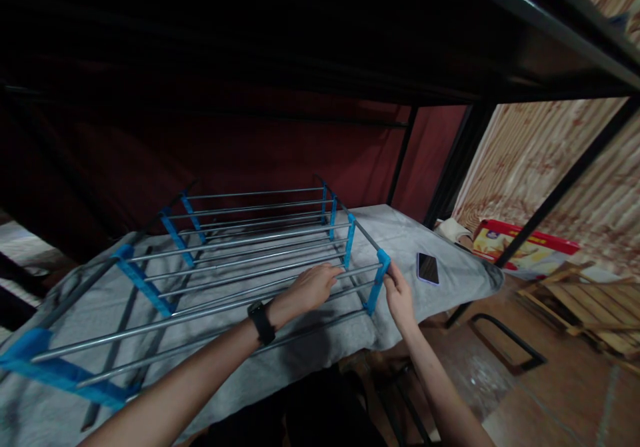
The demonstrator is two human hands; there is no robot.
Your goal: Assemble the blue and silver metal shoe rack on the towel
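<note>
A partly visible rack of grey metal tubes [270, 234] with blue plastic side connectors lies across a grey cloth. My left hand [316, 286], with a black watch [261, 322] on its wrist, has its fingers curled over a tube near the rack's right end. At the nearest right corner, my right hand [400, 295] grips a blue connector [376, 284], thumb and fingers around its outer side. Another blue connector [145, 280] joins tubes on the left side, and one more [65, 370] sits at the near left corner.
A phone [428, 268] lies on the grey cloth [400, 227] to the right. Overhead runs a dark bunk frame [550, 20], with black posts beside the bed. On the floor at right are a red and yellow box [525, 244], wooden slats [590, 307] and a bent black tube [510, 334].
</note>
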